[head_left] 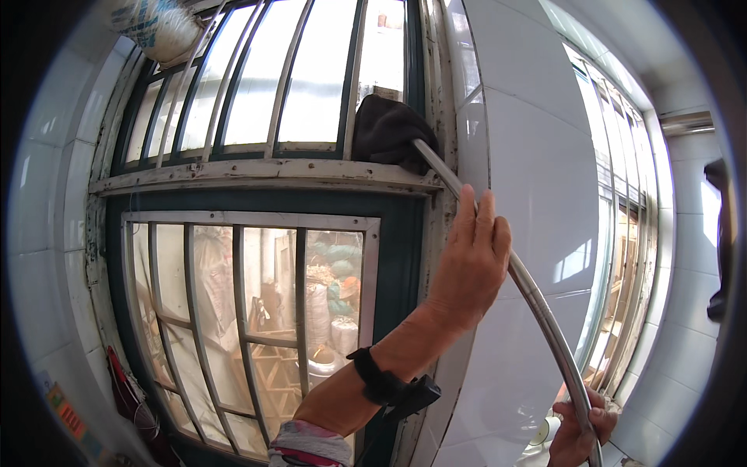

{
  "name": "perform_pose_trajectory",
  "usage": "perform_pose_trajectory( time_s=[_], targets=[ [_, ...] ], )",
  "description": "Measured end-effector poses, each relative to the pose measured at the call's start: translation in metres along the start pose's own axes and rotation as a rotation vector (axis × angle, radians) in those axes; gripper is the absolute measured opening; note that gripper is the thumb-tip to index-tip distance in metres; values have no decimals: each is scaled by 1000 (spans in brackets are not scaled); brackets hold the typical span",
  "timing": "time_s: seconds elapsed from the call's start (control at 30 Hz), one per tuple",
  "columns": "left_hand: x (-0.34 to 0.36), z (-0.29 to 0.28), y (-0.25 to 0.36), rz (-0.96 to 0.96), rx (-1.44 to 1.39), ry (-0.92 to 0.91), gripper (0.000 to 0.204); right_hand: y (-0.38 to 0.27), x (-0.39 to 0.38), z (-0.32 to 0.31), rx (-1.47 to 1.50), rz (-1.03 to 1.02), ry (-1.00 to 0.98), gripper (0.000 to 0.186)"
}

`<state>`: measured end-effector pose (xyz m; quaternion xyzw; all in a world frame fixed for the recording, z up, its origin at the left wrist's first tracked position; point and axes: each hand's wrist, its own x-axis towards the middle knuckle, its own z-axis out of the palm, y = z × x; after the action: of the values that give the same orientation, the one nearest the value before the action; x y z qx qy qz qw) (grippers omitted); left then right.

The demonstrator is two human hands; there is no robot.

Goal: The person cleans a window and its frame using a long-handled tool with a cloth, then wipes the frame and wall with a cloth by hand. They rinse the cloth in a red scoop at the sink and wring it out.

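Observation:
A long silvery metal pole (542,313) slants up from the lower right. Its upper end runs into a bunched dark cloth (391,134), which rests against the window bars at the right end of the wooden ledge (272,173). My left hand (473,261) holds the pole around its upper middle, the fingers reaching over it and partly hidden. On that wrist is a black band with a small black device (393,385). Lower down, my right hand (583,428) grips the same pole with its fingers wrapped around it.
A barred upper window (257,78) sits above a green door with a barred pane (377,296). White tiled wall (537,171) is close on the right, with another barred window (622,202) beyond. A stuffed sack (159,31) hangs at upper left; a dark red bag (128,389) hangs below.

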<state>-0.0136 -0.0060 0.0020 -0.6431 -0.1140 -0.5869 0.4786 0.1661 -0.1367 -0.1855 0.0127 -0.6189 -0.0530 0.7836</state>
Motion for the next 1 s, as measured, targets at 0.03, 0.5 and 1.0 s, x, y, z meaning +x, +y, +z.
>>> perform_pose_trajectory(
  time_s=[0.03, 0.5, 1.0],
  targets=[
    [1, 0, -4, 2, 11, -8, 24, 4, 0, 1, 16, 18, -3, 30],
    [40, 24, -66, -63, -39, -20, 29, 66, 53, 38, -62, -55, 27, 19],
    [22, 13, -47, -46, -69, -25, 32, 34, 29, 38, -100, -30, 111, 29]
  ],
)
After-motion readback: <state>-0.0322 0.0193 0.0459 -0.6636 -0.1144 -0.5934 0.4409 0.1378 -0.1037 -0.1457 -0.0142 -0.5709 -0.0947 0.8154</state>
